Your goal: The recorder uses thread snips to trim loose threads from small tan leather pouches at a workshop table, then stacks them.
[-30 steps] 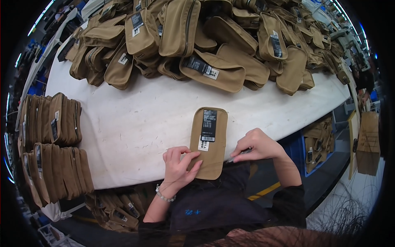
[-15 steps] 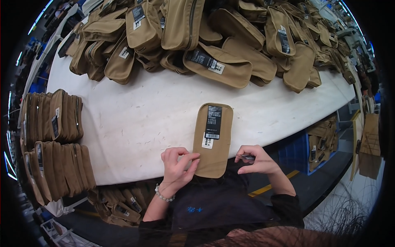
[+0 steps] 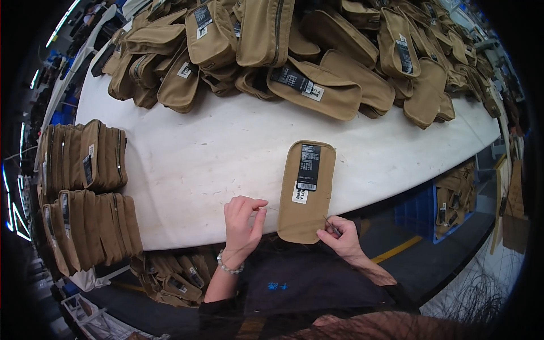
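Note:
A flat tan fabric pouch (image 3: 292, 218) with rounded ends lies lengthwise at the table's near edge, its lower end reaching over that edge. On its upper face are a black printed tag (image 3: 308, 164) and a white label (image 3: 300, 195). My left hand (image 3: 242, 224) is just left of the pouch, thumb and index tips pinched close together; a faint thread-like line runs from them toward the pouch. My right hand (image 3: 343, 238) grips small dark thread snips (image 3: 334, 228), partly hidden by the fingers, with the thumb against the pouch's lower right edge.
On the white table (image 3: 209, 153), a large heap of tan pouches (image 3: 317, 85) covers the far side. Two upright rows of pouches (image 3: 96, 226) stand at the left. More fill a blue crate (image 3: 422, 212) at lower right, and others (image 3: 170, 277) lie below the table at left.
My left hand has come off the pouch's left edge and sits apart from it. My right hand has closed in on the lower right edge with the snips. The whole view has shifted slightly.

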Demonstrator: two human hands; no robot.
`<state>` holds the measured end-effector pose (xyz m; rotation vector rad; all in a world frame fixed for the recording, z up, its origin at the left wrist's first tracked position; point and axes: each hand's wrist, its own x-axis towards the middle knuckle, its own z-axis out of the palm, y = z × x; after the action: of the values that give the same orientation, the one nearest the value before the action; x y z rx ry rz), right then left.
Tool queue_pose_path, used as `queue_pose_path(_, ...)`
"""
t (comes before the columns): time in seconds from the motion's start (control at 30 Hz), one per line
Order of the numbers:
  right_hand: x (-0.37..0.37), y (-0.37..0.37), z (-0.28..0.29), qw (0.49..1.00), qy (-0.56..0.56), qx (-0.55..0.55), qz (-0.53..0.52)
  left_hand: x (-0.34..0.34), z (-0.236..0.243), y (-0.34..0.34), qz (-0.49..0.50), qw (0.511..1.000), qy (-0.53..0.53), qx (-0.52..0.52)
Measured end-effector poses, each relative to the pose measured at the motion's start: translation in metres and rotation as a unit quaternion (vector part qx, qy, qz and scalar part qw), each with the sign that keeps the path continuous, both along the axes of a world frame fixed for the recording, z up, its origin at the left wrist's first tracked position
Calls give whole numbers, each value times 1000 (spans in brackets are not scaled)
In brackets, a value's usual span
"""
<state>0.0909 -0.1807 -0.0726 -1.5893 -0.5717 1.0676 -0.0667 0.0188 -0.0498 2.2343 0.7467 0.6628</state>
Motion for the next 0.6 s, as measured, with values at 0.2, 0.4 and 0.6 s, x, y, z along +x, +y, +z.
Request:
queue_pose_path(0.2,-11,-1,-16,997,64,15,-49,-11,6,2,-119,956,16,-269)
queue_pose_path(0.4,-9,4,-7,993,100,26,-51,-19,6,-1,-172,934,59,-308)
queue_pose_path(0.6,-12,9,-2,982,153,54,-102,-33,8,21,-255,935,0,-245)
